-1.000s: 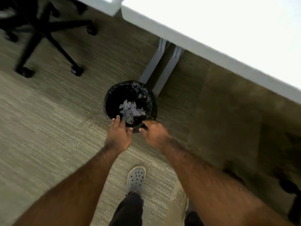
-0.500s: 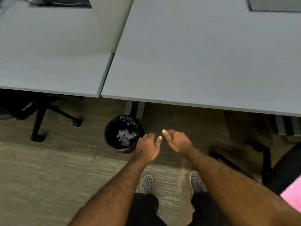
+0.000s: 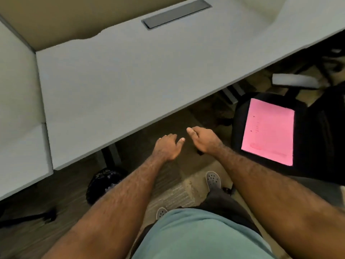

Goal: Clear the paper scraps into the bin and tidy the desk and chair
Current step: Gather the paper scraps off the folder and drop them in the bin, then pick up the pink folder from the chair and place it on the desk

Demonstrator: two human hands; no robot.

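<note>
We've got both hands out in front, over the floor, just short of the desk (image 3: 130, 81) edge. Left hand (image 3: 168, 148) is palm down, fingers loosely spread w/ the thumb sticking out to its right; nothing in it. Right hand (image 3: 203, 140) is beside it, near but not touching, fingers relaxed and slightly curled, thumb pointing toward the desk; also holding nothing.

The bin (image 3: 104, 181) sits on the carpet (image 3: 177, 193) below and to the left of our left hand, partly tucked under the desk edge and partly hidden by our left forearm. It has a black liner; we see only a hint of pale scraps inside, too covered to say more.

To the right of our right hand is the chair (image 3: 317, 139), black, w/ a pink sheet (image 3: 268, 131) lying flat on its seat. The sheet has a few small dark marks, too small to read. Past the chair, further right and beyond, a white armrest-like piece (image 3: 295, 82) shows under the desk.

Desk top ahead of both hands is pale grey, w/ a dark grey cable flap (image 3: 175, 14) set in near the far edge. A second desk (image 3: 16, 109) butts up on the left.

Below the hands: grey perforated clogs (image 3: 212, 179) on the carpet, dark trousers, a teal shirt (image 3: 196, 236).
</note>
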